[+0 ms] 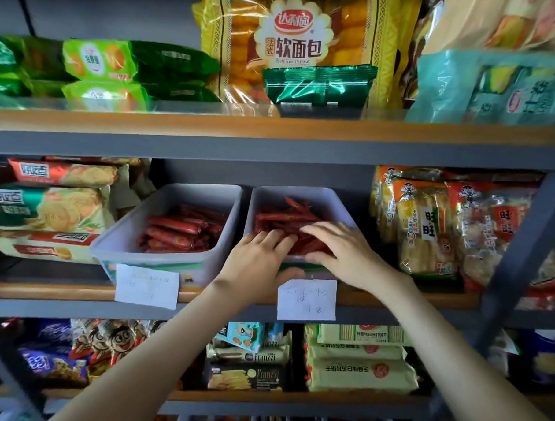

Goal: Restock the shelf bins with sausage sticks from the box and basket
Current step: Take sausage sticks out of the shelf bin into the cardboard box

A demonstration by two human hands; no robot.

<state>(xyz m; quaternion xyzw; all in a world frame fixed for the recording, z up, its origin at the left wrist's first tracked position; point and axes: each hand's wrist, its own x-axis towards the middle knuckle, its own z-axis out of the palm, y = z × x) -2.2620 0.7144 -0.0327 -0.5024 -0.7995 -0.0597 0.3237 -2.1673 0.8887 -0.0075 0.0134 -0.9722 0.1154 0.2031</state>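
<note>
**Levelling the sticks in the right bin**

The left hand (261, 252) and right hand (343, 249) lie side by side, fingers stretched flat, gripping nothing visible. Both press on the sausage sticks (287, 215) heaped in the right bin (302, 191) on the middle shelf. The load seems to be getting settled. Next, probably, the hands lift clear for more stock. The left bin (122, 235) beside it looks part-filled.

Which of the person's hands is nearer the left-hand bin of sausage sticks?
Left. The left hand is just right of the left bin; the right hand lies farther right.
</note>
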